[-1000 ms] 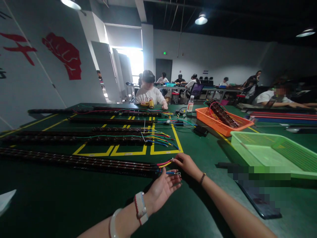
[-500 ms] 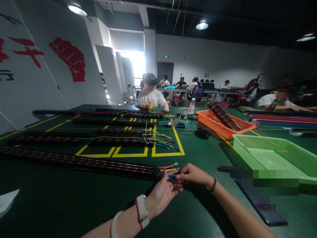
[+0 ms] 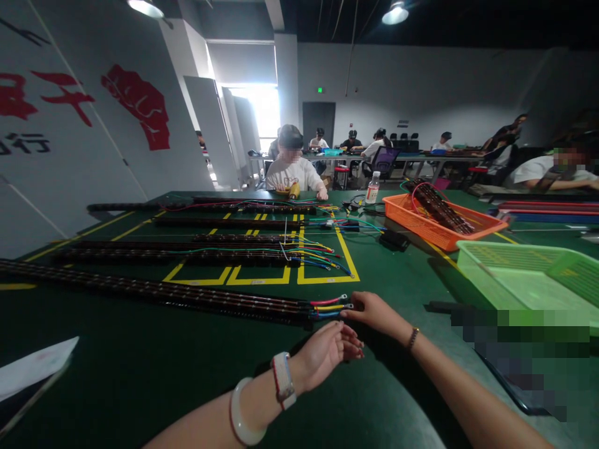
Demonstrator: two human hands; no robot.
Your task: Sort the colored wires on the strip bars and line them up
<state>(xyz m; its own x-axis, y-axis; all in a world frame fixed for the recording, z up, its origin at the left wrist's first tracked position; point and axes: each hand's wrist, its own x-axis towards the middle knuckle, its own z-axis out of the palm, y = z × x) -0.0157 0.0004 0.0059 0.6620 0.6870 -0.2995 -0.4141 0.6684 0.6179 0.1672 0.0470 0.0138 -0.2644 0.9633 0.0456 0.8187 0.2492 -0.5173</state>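
Note:
A long dark strip lies across the green table in front of me, ending in red, yellow and blue wires with ring terminals. My right hand rests at the wire ends, its fingertips pinched on them. My left hand hovers just below the wires, palm up, fingers loosely apart and holding nothing. A white watch and a pale bangle sit on my left wrist, and a bead bracelet is on my right.
More dark strips with coloured wires lie inside yellow floor-tape boxes. An orange basket holding strips and a green basket stand at right. A bottle is farther back. A seated person works across the table; others sit behind.
My left hand has drawn back from the wires and let them go. My right hand stays at the wire ends, which now lie bunched together. The camera has shifted a little.

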